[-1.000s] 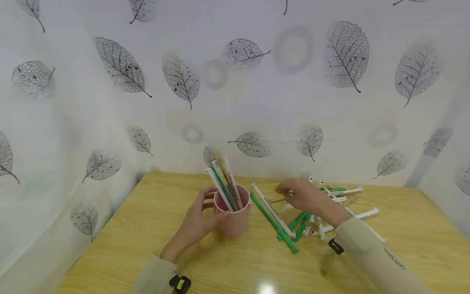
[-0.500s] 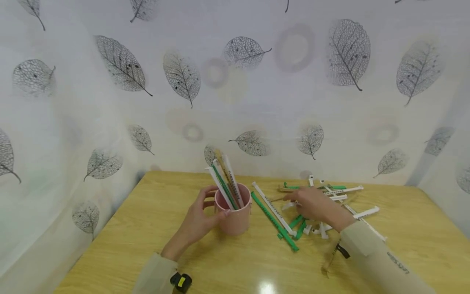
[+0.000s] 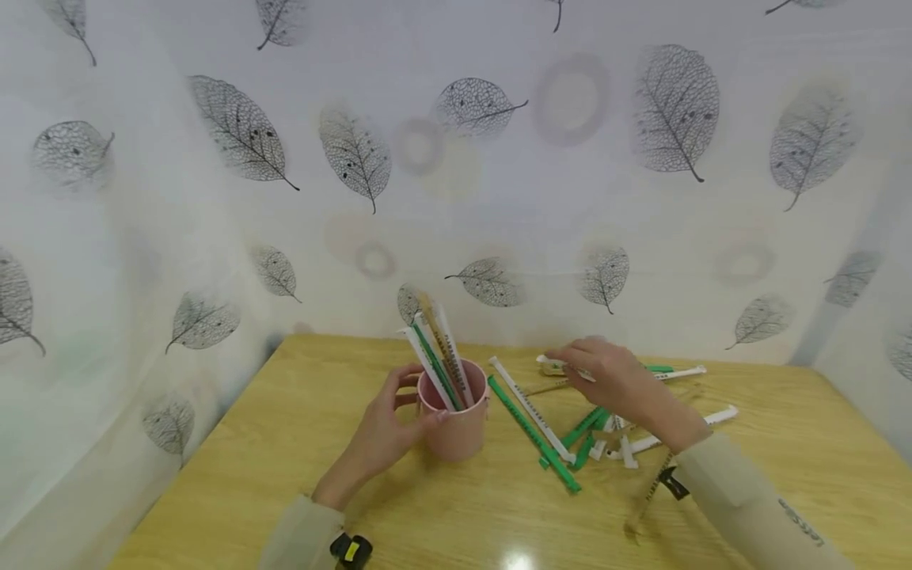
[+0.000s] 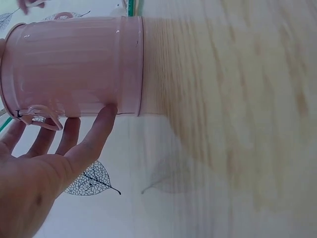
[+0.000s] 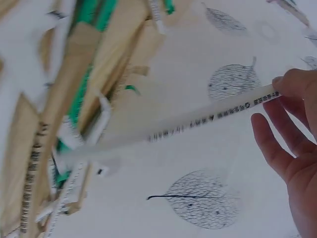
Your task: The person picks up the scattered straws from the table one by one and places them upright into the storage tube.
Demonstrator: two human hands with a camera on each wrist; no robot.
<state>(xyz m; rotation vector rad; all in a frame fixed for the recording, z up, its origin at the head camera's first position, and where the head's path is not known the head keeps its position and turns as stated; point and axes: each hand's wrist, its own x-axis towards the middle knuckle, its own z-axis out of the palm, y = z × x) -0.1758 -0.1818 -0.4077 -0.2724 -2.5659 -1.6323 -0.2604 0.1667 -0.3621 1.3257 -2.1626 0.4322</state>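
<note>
A small pink pail (image 3: 456,437) with loop handles stands on the table, holding several paper-wrapped straws (image 3: 443,360) in white, green and tan that lean left. My left hand (image 3: 381,427) grips its left side, thumb in front near the rim and fingers farther back; in the left wrist view the fingertips touch the pail's wall. Over the straw pile, my right hand (image 3: 616,381) pinches one end of a white wrapped straw (image 5: 198,122) between thumb and fingers. The straw's other end overlaps the pile in the right wrist view.
Loose wrapped straws lie right of the pail, among them a green straw (image 3: 534,435) and a white straw (image 3: 530,408) side by side. A tan straw (image 3: 644,503) lies near my right sleeve. Leaf-patterned cloth (image 3: 499,198) rises behind the wooden table (image 3: 342,364).
The right hand reached down into the pile, then rose slightly and moved right, now with a white straw in its fingers. My left hand stays on the pail.
</note>
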